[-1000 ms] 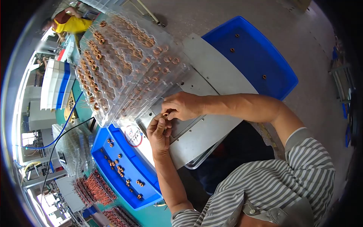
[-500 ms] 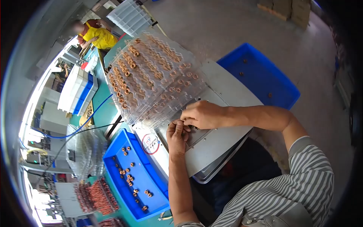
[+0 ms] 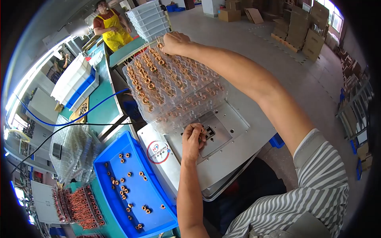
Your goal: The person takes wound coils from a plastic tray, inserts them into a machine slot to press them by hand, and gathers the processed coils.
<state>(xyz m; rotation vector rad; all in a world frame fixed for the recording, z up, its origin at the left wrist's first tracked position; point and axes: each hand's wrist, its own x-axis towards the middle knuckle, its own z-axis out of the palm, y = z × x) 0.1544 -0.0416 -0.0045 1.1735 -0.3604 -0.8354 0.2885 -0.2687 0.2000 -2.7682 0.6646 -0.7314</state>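
Note:
My left hand (image 3: 193,139) is above the metal plate (image 3: 220,137) of the machine, beside a small dark square opening. Its fingers are pinched together on a small copper-coloured ring coil, only partly visible. My right hand (image 3: 174,43) is at the far edge of the stacked clear plastic trays (image 3: 158,115), over the top tray. The fingers are bent down and whatever they touch is hidden. Rows of copper ring coils (image 3: 151,85) with wire leads lie in the top tray.
A blue bin (image 3: 137,202) with scattered coils stands at the lower left. Bundles of red-wired parts (image 3: 85,208) lie beyond it. Blue and black cables cross the green table (image 3: 101,109). A person in a yellow apron (image 3: 117,36) stands at the back left, near white crates (image 3: 149,20).
My right hand has left my left hand and moved up to the far edge of the trays. My left hand remains by the plate. The view has tilted upward.

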